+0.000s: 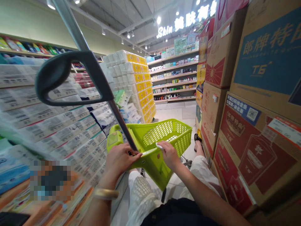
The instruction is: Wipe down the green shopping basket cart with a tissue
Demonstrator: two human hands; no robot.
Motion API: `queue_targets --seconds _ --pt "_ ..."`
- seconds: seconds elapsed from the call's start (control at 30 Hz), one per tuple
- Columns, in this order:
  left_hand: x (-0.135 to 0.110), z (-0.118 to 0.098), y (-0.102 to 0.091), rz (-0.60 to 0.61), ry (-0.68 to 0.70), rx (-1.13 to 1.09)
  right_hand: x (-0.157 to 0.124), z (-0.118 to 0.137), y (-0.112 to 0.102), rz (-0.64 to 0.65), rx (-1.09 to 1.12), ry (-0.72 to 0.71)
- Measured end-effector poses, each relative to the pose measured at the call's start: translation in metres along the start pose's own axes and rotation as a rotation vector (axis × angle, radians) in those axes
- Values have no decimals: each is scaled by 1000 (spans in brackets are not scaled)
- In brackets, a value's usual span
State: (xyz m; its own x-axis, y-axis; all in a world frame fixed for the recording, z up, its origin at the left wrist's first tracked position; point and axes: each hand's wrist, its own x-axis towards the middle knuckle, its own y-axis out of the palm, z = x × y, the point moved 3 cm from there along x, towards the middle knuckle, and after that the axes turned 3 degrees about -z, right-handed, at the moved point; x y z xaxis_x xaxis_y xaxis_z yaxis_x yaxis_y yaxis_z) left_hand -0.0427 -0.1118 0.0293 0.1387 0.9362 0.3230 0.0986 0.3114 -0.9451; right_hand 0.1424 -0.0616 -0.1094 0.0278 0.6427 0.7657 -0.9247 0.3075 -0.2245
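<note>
Item [159,145] in right fingers [167,147] unclear

Above the basket [151,164], the pole [123,125] is cut off. At the basket's rim, the right hand [169,157] partly hides a white thing [159,145]. Left of the basket, packs [47,125] blur; beyond, shelf goods [176,81] are too small to identify.

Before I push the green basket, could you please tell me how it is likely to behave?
The green basket will probably roll readily, as wheels show beneath it. It looks light for its size, given its perforated, seemingly plastic build. Pushed high on the long grey pole, it might tip, since that pole rises well above it.
</note>
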Motion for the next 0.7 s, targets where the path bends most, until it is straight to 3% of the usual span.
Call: queue_targets --seconds 0.07,0.13,0.17,0.23,0.3,0.37,0.57,0.7 --pt "-11 -2 -2 -250 -2 19 -3 -9 -3 -26 -3 43" --pt "-28 -6 -6 -678 -74 -1 -6 -5 -1 -19 35 34" --pt "-36 -12 -5 -833 -42 -39 -8 0 1 -5 59 15" --pt "-43 -29 0 -918 141 -137 -9 11 6 36 102 -28" --pt "-37 -47 9 -792 293 -218 -9 14 9 60 117 -54" --pt "-24 -61 22 -571 350 -226 -8 8 7 48 91 -48" --pt "-1 -70 66 -121 135 211 -11 -16 -2 -87 -65 56" --pt "-8 -68 76 -55 138 308 -17 5 5 -56 -16 -14"
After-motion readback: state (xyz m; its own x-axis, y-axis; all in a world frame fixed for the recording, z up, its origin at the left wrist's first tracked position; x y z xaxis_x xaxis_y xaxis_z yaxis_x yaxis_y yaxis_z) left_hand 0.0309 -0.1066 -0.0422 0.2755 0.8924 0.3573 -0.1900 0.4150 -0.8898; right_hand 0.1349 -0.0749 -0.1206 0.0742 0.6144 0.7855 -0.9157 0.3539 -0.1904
